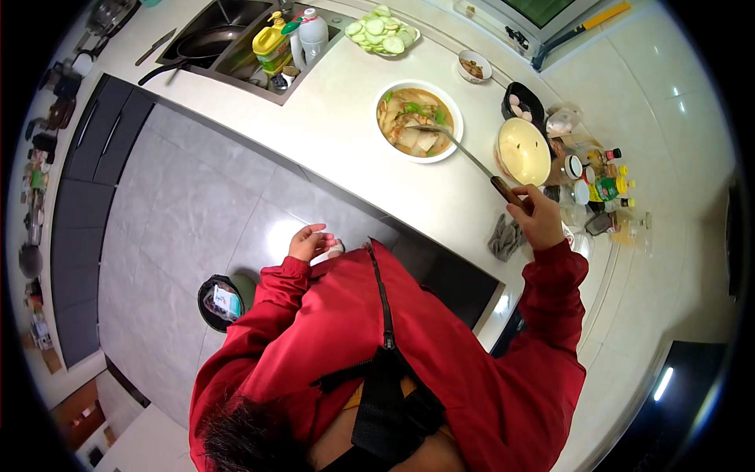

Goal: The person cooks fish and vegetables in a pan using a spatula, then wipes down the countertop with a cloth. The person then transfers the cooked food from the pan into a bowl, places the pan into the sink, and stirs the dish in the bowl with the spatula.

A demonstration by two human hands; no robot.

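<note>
My right hand [541,218] is closed round the brown handle of a long metal spatula [470,159]. The spatula's head rests in the food in a white bowl [458,135] on the counter. In that bowl are pale slices, green pieces and brown broth. My left hand [311,243] is off the counter's front edge, in front of my red jacket, with fingers apart and nothing in it. A cream-yellow bowl [524,151] stands right of the white bowl. A grey cloth [506,237] lies near my right hand.
Sliced green vegetable [383,33] fills a plate at the back. Behind the bowls are a small bowl [474,67] and a black bowl with eggs [521,106]. Bottles and jars [605,187] line the right wall. A sink [236,55] holds a pan and jugs. A bin [225,302] stands on the floor.
</note>
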